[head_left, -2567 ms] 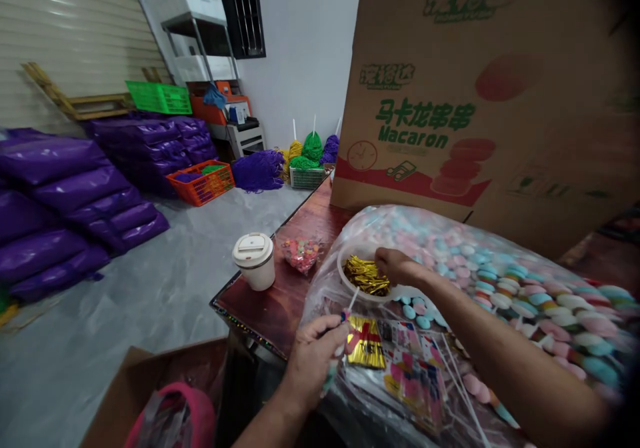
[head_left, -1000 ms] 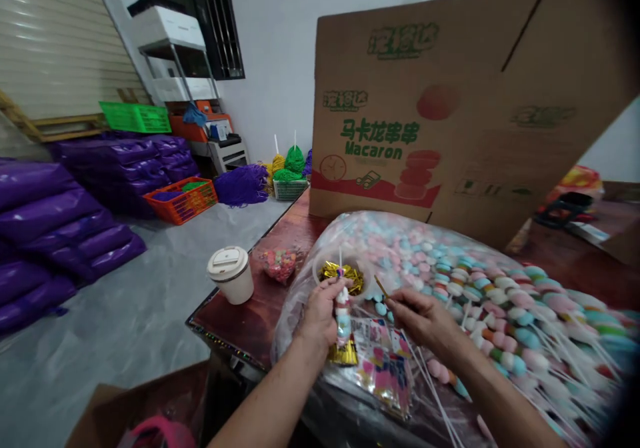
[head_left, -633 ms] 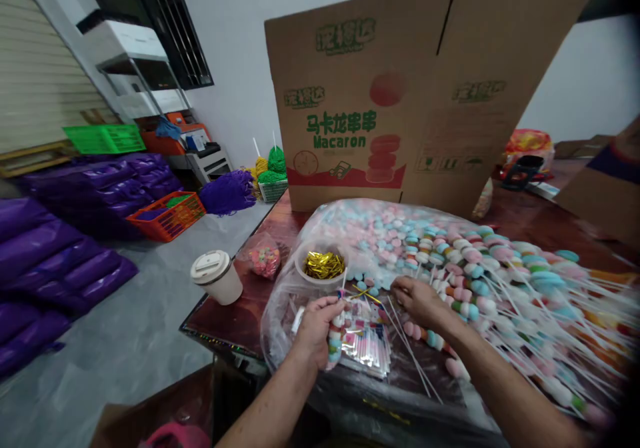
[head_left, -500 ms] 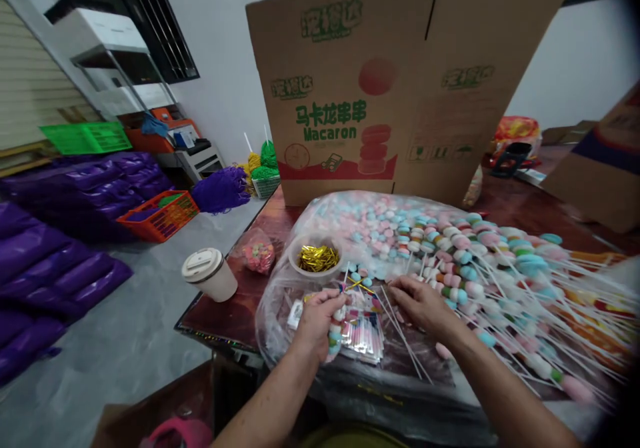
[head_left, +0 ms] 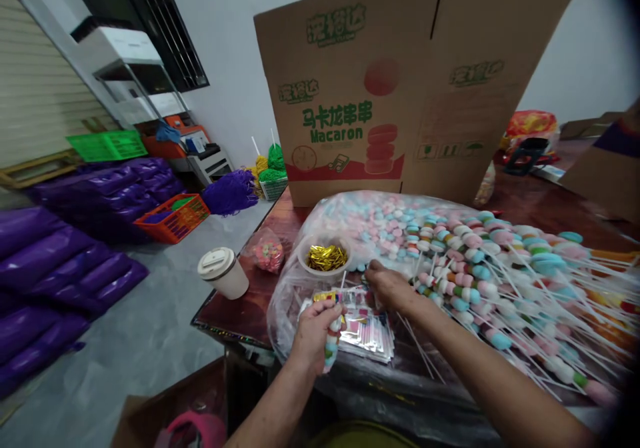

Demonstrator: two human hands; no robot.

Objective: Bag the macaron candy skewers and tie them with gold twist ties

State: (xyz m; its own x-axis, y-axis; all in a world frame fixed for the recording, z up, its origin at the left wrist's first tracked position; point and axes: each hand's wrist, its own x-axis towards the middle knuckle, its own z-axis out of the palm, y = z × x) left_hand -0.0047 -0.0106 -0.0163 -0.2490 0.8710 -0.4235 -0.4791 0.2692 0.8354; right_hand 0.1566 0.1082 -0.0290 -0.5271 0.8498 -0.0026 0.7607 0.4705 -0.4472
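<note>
My left hand (head_left: 316,331) is closed around a marshmallow skewer (head_left: 331,349), whose white, blue and green pieces hang below the fingers; a thin white stick points up above them. To its right, my right hand (head_left: 390,288) is bent down with its fingers pressed together, close to the bowl and the loose marshmallows (head_left: 390,225). Whatever its fingertips hold is hidden. Under and between the hands lies a pile of shiny printed packets (head_left: 367,338). Just beyond, a clear bowl (head_left: 304,261) holds gold twist ties (head_left: 327,257).
Many finished marshmallow skewers (head_left: 480,288) lie heaped at the right. A large cardboard box (head_left: 345,101) stands at the back. At the left are a lidded cup (head_left: 227,275) and a bag of small pink candies (head_left: 267,253). Clear plastic sheeting (head_left: 280,311) covers part of the table.
My right hand has moved left and slightly up, toward the bowl. The gold twist tie seen near the left fingertips is out of sight. My left hand keeps its hold; the view has shifted left.
</note>
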